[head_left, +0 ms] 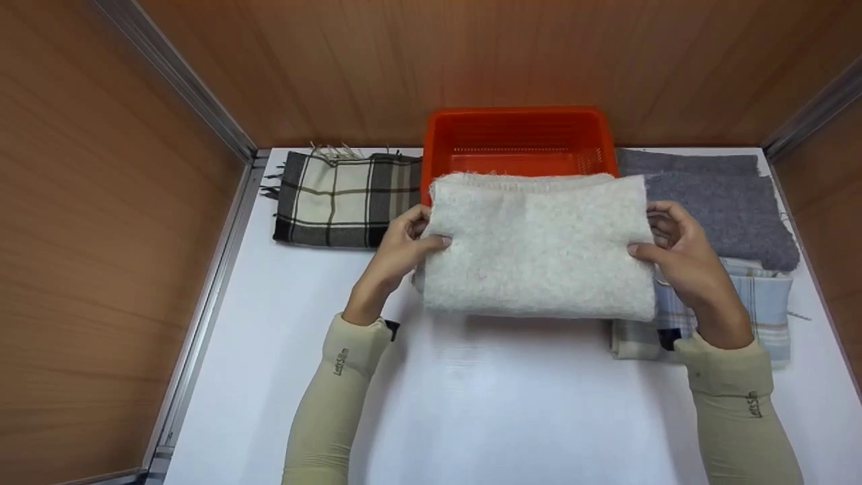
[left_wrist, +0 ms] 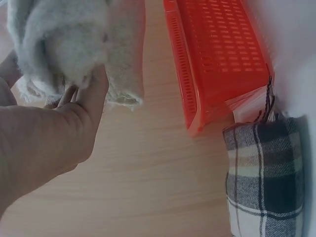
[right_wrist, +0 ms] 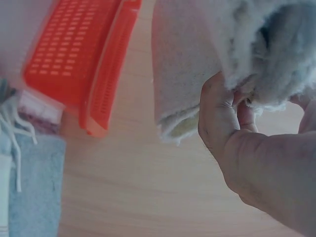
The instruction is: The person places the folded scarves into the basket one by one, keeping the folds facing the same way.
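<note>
A folded, fuzzy cream scarf [head_left: 539, 249] is held up between both hands in front of the red basket [head_left: 518, 128]. My left hand [head_left: 402, 252] grips its left edge, thumb on the near face and fingers behind. At the opposite edge, my right hand [head_left: 687, 263] pinches the cloth the same way. Both wrist views show the folded layers of the scarf [left_wrist: 74, 44] bunched between thumb and fingers. The lower front of the basket is hidden behind the scarf in the head view.
Left of the basket lies a folded black, grey and cream plaid scarf [head_left: 337, 202] with fringes. On the right are folded grey cloths [head_left: 720, 209] and, nearer, light blue plaid cloths [head_left: 768, 310]. Wooden panels [head_left: 337, 67] wall the white table [head_left: 512, 417] at the back and sides.
</note>
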The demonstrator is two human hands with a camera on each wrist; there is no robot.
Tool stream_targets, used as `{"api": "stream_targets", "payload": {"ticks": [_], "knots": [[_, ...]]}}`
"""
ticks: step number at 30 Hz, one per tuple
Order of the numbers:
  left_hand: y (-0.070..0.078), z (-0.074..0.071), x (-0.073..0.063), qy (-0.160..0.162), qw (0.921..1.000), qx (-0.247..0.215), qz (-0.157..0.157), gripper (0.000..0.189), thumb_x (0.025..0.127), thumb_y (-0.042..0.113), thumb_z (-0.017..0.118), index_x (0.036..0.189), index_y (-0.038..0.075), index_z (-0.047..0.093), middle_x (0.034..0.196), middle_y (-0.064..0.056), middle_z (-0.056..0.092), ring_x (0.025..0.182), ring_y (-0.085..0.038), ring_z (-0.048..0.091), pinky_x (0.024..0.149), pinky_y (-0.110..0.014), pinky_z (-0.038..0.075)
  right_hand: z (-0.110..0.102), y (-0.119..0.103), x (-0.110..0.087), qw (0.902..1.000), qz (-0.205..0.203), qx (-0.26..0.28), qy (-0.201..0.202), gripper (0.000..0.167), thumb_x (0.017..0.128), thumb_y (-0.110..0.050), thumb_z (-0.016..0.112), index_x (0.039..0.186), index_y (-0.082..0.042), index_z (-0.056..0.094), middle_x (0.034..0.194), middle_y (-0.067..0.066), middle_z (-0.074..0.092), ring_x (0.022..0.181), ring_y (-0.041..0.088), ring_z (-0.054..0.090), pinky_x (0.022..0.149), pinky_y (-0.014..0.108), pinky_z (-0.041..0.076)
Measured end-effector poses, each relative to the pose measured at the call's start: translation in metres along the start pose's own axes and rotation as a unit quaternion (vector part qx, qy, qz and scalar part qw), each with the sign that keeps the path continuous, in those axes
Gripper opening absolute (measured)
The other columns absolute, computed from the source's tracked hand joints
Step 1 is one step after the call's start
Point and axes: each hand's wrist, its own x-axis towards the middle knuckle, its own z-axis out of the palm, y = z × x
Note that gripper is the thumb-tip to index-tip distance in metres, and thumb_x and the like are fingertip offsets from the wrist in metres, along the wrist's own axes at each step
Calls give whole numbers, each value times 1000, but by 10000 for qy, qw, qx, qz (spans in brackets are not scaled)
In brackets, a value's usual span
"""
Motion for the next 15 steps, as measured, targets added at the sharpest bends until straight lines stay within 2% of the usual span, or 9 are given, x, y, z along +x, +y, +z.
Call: {"api": "stream_targets", "payload": {"ticks": [9, 15], "knots": [[5, -2, 20, 64, 9999, -3, -130, 26, 88, -2, 73, 111, 7, 65, 110, -10, 73, 96, -20, 65, 81, -34, 55, -6, -2, 21, 9992, -157, 366, -69, 50, 99, 9, 63, 137, -19, 47, 127, -2, 54, 108, 13, 58, 78, 20, 52], [5, -2, 31, 89, 9998, -139, -83, 25, 89, -3, 72, 111, 7, 65, 107, -9, 72, 92, -20, 66, 78, -35, 56, -10, -4, 34, 9996, -141, 260, -7, 50, 100, 6, 64, 138, -20, 47, 127, -2, 55, 107, 14, 59, 73, 22, 56]]}}
